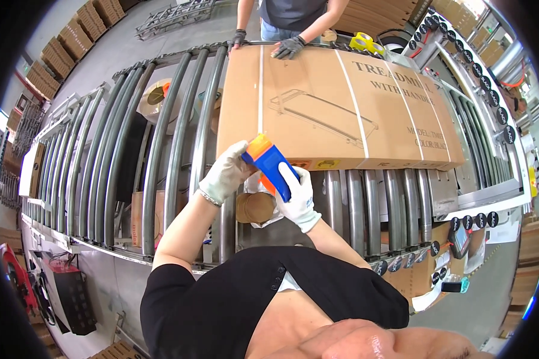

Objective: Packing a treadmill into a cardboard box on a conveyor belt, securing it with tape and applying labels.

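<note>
A large flat cardboard carton [341, 113] with white straps lies on a steel roller conveyor [179, 149]. At its near left corner, both my white-gloved hands hold a blue and orange tape dispenser [268, 163]. My left hand [224, 173] grips its upper left side. My right hand [296, 194] wraps around its lower right side. A brown tape roll [254, 207] shows just below the dispenser.
Another person in dark fingerless gloves [288, 46] leans on the carton's far edge. Yellow tape rolls [362, 42] lie at the far right. Stacked cardboard [72, 42] stands at the far left. A rail with black round labels [497, 113] runs along the conveyor's right side.
</note>
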{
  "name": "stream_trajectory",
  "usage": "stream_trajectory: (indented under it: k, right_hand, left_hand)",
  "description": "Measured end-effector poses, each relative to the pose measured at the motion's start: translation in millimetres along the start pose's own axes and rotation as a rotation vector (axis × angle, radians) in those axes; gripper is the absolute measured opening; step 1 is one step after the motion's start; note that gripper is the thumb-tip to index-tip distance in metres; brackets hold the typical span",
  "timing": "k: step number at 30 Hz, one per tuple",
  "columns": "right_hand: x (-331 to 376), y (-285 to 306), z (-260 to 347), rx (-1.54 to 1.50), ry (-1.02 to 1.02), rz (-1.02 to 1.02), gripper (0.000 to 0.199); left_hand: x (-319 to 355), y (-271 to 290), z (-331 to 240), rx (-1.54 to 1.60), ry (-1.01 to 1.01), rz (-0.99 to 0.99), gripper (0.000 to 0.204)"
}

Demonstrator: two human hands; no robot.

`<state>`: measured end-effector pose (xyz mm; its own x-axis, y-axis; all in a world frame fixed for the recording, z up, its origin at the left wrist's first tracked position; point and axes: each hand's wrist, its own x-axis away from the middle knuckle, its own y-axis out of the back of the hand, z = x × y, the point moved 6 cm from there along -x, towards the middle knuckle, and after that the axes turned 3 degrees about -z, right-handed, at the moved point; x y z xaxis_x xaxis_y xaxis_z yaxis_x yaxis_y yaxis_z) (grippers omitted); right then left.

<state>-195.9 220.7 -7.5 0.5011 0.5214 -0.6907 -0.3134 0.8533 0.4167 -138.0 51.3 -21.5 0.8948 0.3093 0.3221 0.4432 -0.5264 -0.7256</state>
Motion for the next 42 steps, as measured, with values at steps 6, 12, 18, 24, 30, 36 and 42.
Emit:
stream_trajectory:
  k: [6, 12, 18, 24, 30, 36, 42]
  right_hand:
    - [10.9, 11.9, -1.7, -0.121, -0.046, 0.125, 0.068]
    - [2.2, 0.3, 3.7, -0.704, -0.475, 0.539, 0.074]
    - [8.9, -12.5, -17.6, -0.596, -0.609, 0.237, 0.061]
    - [-58.0, -27.1, -84.2, -0.588, -0.715, 0.131, 0.061]
    - [-119.5, -47.2, -149.3, -0.513, -0.678, 0.024, 0.063]
    - [-132.4, -89.1, -194.0, -0.601, -0.786, -0.033, 0.068]
    - [-115.9, -79.5, -168.8, -0.706, -0.928, -0.030, 0.067]
  left_hand:
    - [5.1, 0.7, -1.1, -0.042, 0.130, -0.028, 0.031]
    - [-47.2, 2.0, -39.4, -1.209, -0.306, 0.140, 0.024]
    - [-178.6, -2.4, -149.2, -2.045, -0.589, -0.414, 0.031]
    - [-304.2, -32.2, -147.1, -2.122, -0.473, -0.290, 0.038]
    - [-414.8, -13.5, -149.8, -2.105, -0.519, -0.278, 0.037]
    - [-471.2, 22.6, -130.7, -2.128, -0.420, -0.455, 0.059]
    - [-399.7, 22.5, -125.2, -1.956, -0.859, -0.665, 0.069]
